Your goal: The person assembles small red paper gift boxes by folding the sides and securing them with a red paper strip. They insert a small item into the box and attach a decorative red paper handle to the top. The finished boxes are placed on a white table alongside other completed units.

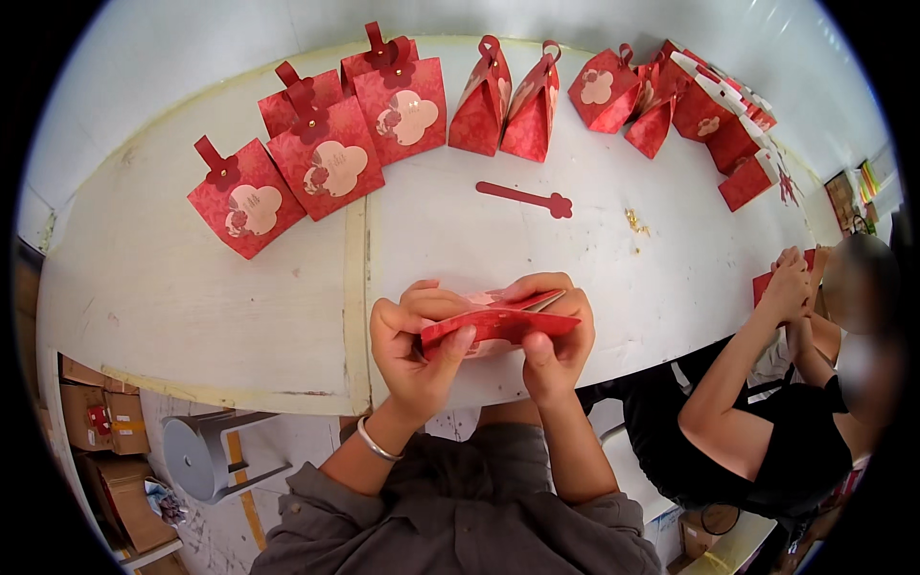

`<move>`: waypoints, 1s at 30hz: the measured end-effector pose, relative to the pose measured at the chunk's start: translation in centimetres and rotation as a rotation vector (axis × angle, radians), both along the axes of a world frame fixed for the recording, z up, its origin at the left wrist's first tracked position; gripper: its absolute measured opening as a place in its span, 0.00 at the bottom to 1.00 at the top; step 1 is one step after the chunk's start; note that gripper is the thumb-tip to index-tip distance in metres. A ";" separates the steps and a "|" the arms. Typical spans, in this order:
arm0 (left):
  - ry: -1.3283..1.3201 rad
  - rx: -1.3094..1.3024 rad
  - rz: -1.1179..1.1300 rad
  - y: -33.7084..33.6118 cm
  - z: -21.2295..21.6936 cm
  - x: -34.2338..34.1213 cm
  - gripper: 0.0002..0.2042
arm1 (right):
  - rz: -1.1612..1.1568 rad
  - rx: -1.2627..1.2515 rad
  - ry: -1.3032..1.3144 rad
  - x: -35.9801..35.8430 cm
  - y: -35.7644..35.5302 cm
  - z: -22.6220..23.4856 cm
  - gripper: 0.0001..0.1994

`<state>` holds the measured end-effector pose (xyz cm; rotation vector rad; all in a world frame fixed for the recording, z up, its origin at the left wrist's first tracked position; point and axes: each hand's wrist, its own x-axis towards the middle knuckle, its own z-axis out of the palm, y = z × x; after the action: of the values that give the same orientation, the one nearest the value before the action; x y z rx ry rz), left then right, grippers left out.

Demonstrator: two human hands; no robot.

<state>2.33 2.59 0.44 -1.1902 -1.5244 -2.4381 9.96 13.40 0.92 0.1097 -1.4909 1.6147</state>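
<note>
Between my two hands, over the table's near edge, is a red patterned paper gift box (498,323), partly folded, with its upper edges toward me. My left hand (419,337) grips its left end, thumb on the near side and fingers behind. At the right end my right hand (554,335) pinches it the same way, thumb in front. Beyond the hands a dark red paper strap (522,198) with a flower-shaped end lies flat on the table. Small gold fasteners (635,223) lie scattered to the right of it.
Finished red gift boxes (331,165) with strap handles stand along the back left and centre of the white table (211,316). Unstrapped red boxes (728,120) crowd the back right. A co-worker (747,422) sits at the right holding a red piece. A grey stool (196,458) stands lower left.
</note>
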 end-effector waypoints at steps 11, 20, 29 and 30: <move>0.047 0.078 0.280 0.4 0.2 0.4 0.16 | -0.138 -0.200 -0.106 0.1 -2.2 2.3 0.11; 0.343 -0.109 0.185 -0.4 1.6 -0.7 0.14 | -0.166 -0.230 0.043 -0.6 -2.1 1.9 0.12; 0.360 -0.200 0.280 -0.5 1.7 -1.0 0.14 | -0.229 0.137 0.138 -0.6 0.0 -1.0 0.09; 0.363 -0.219 0.318 -0.6 1.7 -1.0 0.14 | -0.195 0.108 0.041 -0.3 0.0 -0.8 0.09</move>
<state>1.29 1.99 2.18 -1.2247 -1.7343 -1.7819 9.69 13.42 0.07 0.0550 -1.5087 1.3694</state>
